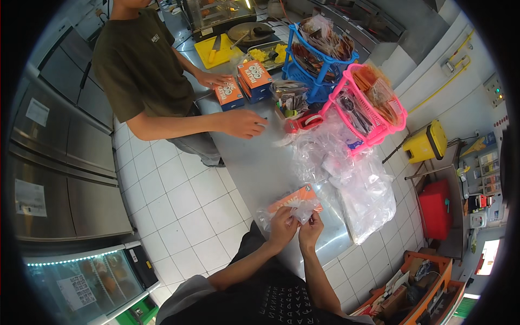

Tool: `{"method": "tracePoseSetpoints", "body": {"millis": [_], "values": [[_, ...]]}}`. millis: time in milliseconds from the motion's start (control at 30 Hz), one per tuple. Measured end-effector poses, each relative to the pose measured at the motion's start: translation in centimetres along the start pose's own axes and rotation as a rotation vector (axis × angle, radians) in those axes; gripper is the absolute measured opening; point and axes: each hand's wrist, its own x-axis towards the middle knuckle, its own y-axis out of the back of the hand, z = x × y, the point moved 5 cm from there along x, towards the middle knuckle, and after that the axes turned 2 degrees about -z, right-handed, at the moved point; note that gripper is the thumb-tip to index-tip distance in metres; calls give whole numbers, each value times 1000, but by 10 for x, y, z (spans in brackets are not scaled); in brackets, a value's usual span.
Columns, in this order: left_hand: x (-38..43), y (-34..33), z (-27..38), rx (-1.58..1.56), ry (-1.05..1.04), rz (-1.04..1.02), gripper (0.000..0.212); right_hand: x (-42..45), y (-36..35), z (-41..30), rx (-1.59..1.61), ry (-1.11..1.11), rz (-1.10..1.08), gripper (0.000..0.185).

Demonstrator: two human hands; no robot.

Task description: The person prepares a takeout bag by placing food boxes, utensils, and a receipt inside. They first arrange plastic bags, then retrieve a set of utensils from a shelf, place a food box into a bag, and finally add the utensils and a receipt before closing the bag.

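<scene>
An orange cardboard food box (305, 191) lies on the steel worktable (256, 162) just in front of me, with a thin clear plastic bag (304, 208) around it. My left hand (283, 228) pinches gathered plastic above the box's near side. Close beside it, my right hand (311, 230) grips another part of the same bag between thumb and fingers. The plastic bunches up between both hands and covers part of the box's print. Whether the bag's ends are knotted cannot be made out.
Across the table, a person (146, 65) rests one hand on an orange box (228, 94); more boxes (254, 75) stand alongside. A red tape dispenser (304, 123), a pink rack (369, 105) and a blue rack (321, 57) border loose plastic bags (365, 203). A knife (215, 48) lies on a yellow board (205, 53).
</scene>
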Motion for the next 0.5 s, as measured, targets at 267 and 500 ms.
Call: {"method": "tracePoseSetpoints", "body": {"millis": [267, 500], "values": [[2, 0, 4, -8, 8, 5, 19, -5, 0, -10, 49, -62, 26, 17], [3, 0, 0, 1, 1, 39, 22, 7, 2, 3, -86, -79, -67, 18]]}}
